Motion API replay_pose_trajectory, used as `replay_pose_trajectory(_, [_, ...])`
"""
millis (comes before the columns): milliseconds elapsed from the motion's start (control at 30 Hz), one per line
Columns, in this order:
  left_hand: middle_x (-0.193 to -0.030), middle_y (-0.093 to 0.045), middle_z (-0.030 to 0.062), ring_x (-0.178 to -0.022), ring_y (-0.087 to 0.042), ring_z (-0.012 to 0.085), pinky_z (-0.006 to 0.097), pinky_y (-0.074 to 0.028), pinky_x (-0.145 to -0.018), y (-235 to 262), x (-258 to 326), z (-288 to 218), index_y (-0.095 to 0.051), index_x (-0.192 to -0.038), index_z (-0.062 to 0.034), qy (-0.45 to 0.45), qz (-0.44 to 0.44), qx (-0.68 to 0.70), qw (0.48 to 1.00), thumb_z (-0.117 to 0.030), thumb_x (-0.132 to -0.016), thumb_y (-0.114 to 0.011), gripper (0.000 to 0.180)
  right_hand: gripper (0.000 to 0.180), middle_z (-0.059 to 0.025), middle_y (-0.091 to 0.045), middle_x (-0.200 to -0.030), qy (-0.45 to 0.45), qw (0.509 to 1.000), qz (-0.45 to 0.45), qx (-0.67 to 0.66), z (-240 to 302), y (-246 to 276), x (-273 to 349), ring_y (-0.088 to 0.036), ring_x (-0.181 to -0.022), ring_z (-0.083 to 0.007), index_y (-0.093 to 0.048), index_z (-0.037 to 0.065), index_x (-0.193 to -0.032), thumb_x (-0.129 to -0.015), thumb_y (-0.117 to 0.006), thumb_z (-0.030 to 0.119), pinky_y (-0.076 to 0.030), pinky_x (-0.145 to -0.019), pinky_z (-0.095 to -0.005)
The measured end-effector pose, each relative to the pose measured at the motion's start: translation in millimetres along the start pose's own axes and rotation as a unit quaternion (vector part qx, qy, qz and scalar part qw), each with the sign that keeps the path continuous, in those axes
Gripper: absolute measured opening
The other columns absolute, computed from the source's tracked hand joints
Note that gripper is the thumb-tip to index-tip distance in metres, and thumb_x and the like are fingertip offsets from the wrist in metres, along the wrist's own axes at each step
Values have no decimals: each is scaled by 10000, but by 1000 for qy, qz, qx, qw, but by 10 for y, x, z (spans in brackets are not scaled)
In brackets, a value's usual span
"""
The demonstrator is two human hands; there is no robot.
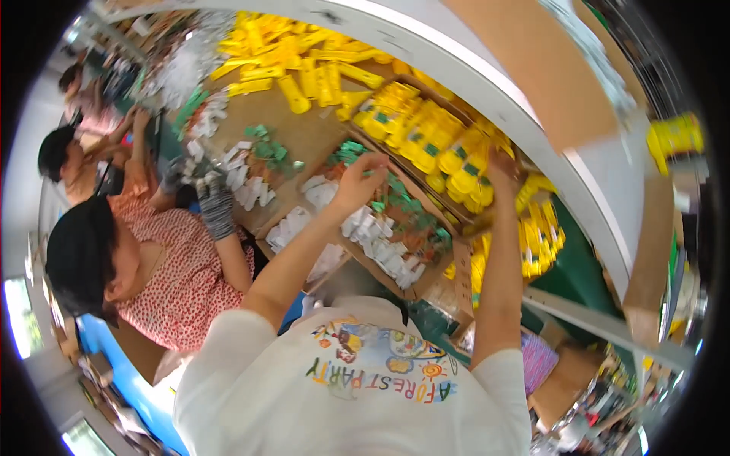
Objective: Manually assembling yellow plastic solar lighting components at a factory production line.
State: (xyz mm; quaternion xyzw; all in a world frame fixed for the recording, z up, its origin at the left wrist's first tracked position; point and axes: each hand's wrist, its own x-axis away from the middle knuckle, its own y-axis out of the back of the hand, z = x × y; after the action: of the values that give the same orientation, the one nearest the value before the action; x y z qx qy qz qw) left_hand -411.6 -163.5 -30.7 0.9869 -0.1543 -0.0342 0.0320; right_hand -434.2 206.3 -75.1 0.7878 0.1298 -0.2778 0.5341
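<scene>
My left hand (360,182) is over a cardboard tray (351,243), its fingers bent toward the thumb. Whatever may be between its fingertips is too small to make out. Below it in the tray lie green circuit boards (403,199) with thin reddish wires and white flat pieces (372,237). At the right end of a cardboard box (411,169), my right hand (503,172) is closed at a yellow plastic part (480,149), its fingertips partly hidden. Rows of yellow plastic housings (426,137), some with green boards on them, fill that box.
Loose yellow parts (293,64) are heaped at the back. More yellow parts (541,239) lie right of my right forearm. A white beam (487,72) crosses above the box. Close at my left, a co-worker in grey gloves (217,201) handles white pieces; other people sit beyond.
</scene>
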Motion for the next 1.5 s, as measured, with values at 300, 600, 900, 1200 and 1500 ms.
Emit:
replay_pose_trajectory(300, [-928,-664,184,-882,-634,345,393,-502,-772,1035,-1852,1067,-674,-941,-42,204,-306,-198,908,-322,-755,-641,338,161,-88,-568,-891,-156,837,180,-492,992,1927,278,-556,-760,-185,-617,35,-1008,-855,-577,67,-441,-640,-278])
replay_pose_trajectory(600, [-836,-687,109,-769,-658,201,305,-515,-705,1536,-1332,-111,-671,-880,8,-98,-314,-155,932,-248,-710,-769,322,136,-59,-587,-888,-133,741,355,-554,1337,2046,889,-565,-687,-133,-644,38,-976,-877,-556,70,-458,-604,-237])
replay_pose_trajectory(900, [-964,-615,55,-863,-577,136,273,-463,-740,1642,970,-588,-565,-1101,-32,43,-173,359,916,-177,-903,-549,246,113,-119,-617,-784,132,687,319,-640,2396,2122,1317,-612,-665,-279,-639,50,-916,-835,-568,85,-481,-600,-341])
replay_pose_trajectory(1200, [-785,-387,18,-657,-351,111,217,-301,-517,1174,1986,-713,-459,-741,-66,94,-138,527,833,-221,-846,-538,204,84,-157,-559,-964,353,803,231,-421,3354,1919,1902,-642,-700,-324,-573,32,-870,-801,-527,46,-515,-595,-419])
replay_pose_trajectory(1500, [-722,-513,34,-419,-342,74,183,-259,-379,1059,2249,-705,-495,-1009,-72,86,-217,349,908,-481,-941,-416,422,126,-101,-633,-781,146,632,332,-685,2898,2029,1744,-635,-631,-189,-589,26,-951,-857,-571,107,-483,-493,-287])
